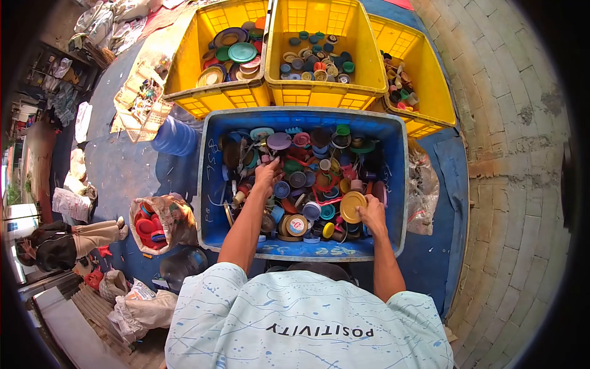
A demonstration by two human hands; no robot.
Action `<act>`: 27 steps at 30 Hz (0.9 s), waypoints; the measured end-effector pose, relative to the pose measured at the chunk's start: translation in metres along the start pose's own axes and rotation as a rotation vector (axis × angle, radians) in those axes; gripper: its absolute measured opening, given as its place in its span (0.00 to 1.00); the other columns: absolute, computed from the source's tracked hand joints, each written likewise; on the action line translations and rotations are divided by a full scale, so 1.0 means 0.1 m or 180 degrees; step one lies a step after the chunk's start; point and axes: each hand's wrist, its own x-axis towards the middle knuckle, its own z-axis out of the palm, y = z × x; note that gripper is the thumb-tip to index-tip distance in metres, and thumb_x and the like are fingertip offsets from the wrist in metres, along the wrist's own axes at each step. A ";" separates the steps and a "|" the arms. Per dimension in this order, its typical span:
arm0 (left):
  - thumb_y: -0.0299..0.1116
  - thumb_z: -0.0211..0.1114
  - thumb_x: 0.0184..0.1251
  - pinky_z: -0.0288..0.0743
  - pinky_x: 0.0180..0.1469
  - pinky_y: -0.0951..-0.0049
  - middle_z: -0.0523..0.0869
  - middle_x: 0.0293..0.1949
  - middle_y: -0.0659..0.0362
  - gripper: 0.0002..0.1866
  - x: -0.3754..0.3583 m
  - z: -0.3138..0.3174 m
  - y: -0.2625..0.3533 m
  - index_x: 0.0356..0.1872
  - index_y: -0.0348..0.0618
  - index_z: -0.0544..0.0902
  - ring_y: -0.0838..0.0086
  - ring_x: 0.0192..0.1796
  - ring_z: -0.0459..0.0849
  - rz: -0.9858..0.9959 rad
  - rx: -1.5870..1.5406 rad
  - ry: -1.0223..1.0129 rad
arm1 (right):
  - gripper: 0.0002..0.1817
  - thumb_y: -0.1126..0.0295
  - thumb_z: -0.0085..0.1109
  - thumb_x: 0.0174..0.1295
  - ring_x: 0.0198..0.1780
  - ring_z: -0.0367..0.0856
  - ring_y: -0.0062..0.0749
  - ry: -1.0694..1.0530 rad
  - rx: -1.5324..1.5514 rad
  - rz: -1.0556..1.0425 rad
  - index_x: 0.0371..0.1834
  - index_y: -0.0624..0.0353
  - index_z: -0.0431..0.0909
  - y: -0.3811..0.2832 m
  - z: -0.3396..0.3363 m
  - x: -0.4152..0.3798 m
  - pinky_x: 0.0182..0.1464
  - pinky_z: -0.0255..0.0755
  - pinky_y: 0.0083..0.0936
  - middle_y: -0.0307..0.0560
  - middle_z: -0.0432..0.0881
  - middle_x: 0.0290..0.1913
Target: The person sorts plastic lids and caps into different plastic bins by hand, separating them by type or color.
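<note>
A large blue bin (301, 251) holds many plastic lids and caps of mixed colours. My right hand (371, 215) grips a round yellow lid (352, 207) by its right edge, above the bin's front right part. My left hand (268, 174) reaches into the left middle of the bin, among the lids, just below a purple lid (279, 141). Its fingertips are partly hidden, and whether they hold anything is unclear. A white-and-tan round lid (297, 226) lies near the front wall.
Behind the bin stand three yellow crates (329, 98) with sorted lids. To the left are a blue water jug (176, 136), a sack of red lids (161, 224) and a person (55, 243). A brick wall (510, 154) runs along the right.
</note>
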 end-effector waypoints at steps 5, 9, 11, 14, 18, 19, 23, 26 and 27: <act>0.41 0.72 0.61 0.82 0.44 0.64 0.83 0.48 0.49 0.25 0.59 0.20 0.05 0.51 0.33 0.77 0.60 0.44 0.84 -0.0164 -0.0663 0.0284 | 0.18 0.68 0.63 0.54 0.42 0.86 0.45 -0.0019 0.0940 0.0221 0.47 0.65 0.78 -0.06 -0.09 -0.14 0.45 0.78 0.34 0.59 0.86 0.38; 0.28 0.64 0.66 0.86 0.42 0.58 0.80 0.52 0.43 0.22 0.97 0.33 0.05 0.58 0.29 0.71 0.52 0.47 0.85 -0.0123 -0.1346 0.0256 | 0.17 0.69 0.64 0.55 0.39 0.87 0.38 -0.0002 0.1273 0.0336 0.46 0.66 0.78 -0.12 -0.07 -0.26 0.42 0.78 0.30 0.56 0.86 0.37; 0.23 0.61 0.67 0.87 0.43 0.54 0.79 0.53 0.42 0.21 1.01 0.39 0.03 0.59 0.28 0.69 0.50 0.49 0.84 -0.0085 -0.1554 0.0548 | 0.17 0.71 0.65 0.57 0.37 0.85 0.26 -0.0077 0.1237 0.0340 0.47 0.68 0.77 -0.06 -0.01 -0.29 0.41 0.77 0.23 0.50 0.86 0.36; 0.20 0.59 0.66 0.87 0.47 0.53 0.78 0.54 0.43 0.22 0.81 0.45 0.02 0.61 0.32 0.69 0.48 0.48 0.84 0.0099 -0.1445 0.0592 | 0.17 0.70 0.65 0.56 0.37 0.85 0.28 -0.0093 0.1354 0.0292 0.46 0.67 0.78 -0.01 0.02 -0.29 0.41 0.77 0.25 0.51 0.86 0.36; 0.20 0.60 0.66 0.87 0.47 0.55 0.79 0.52 0.46 0.20 0.37 0.51 0.05 0.58 0.35 0.70 0.49 0.50 0.83 0.0259 -0.1468 0.0758 | 0.17 0.68 0.65 0.55 0.38 0.87 0.33 -0.0192 0.1507 0.0128 0.46 0.66 0.78 0.05 0.07 -0.22 0.41 0.78 0.28 0.54 0.87 0.36; 0.20 0.61 0.66 0.87 0.47 0.55 0.80 0.51 0.47 0.19 0.27 0.53 0.05 0.57 0.35 0.71 0.50 0.51 0.83 0.0288 -0.1459 0.0865 | 0.17 0.68 0.65 0.55 0.38 0.87 0.33 -0.0227 0.1521 0.0057 0.46 0.66 0.78 0.05 0.06 -0.20 0.41 0.78 0.27 0.54 0.87 0.36; 0.18 0.64 0.62 0.88 0.47 0.57 0.79 0.52 0.46 0.27 0.11 0.29 -0.18 0.63 0.37 0.66 0.54 0.50 0.84 -0.0016 -0.1740 0.0358 | 0.16 0.70 0.66 0.56 0.36 0.85 0.29 -0.0284 0.1657 -0.0150 0.46 0.67 0.78 0.04 0.05 -0.13 0.39 0.78 0.24 0.50 0.86 0.35; 0.24 0.59 0.68 0.86 0.52 0.59 0.80 0.50 0.47 0.16 -0.23 0.24 -0.33 0.54 0.28 0.70 0.59 0.53 0.82 -0.0206 -0.1773 0.0047 | 0.14 0.72 0.65 0.59 0.32 0.82 0.20 -0.0418 0.2020 -0.0293 0.46 0.67 0.77 0.13 0.18 -0.06 0.34 0.76 0.18 0.43 0.84 0.34; 0.24 0.59 0.69 0.85 0.53 0.58 0.80 0.51 0.47 0.16 -0.37 0.23 -0.37 0.54 0.28 0.70 0.59 0.54 0.82 -0.0189 -0.1729 -0.0098 | 0.14 0.72 0.65 0.60 0.31 0.81 0.19 -0.0497 0.2156 -0.0286 0.46 0.66 0.77 0.10 0.17 -0.07 0.32 0.75 0.16 0.42 0.84 0.33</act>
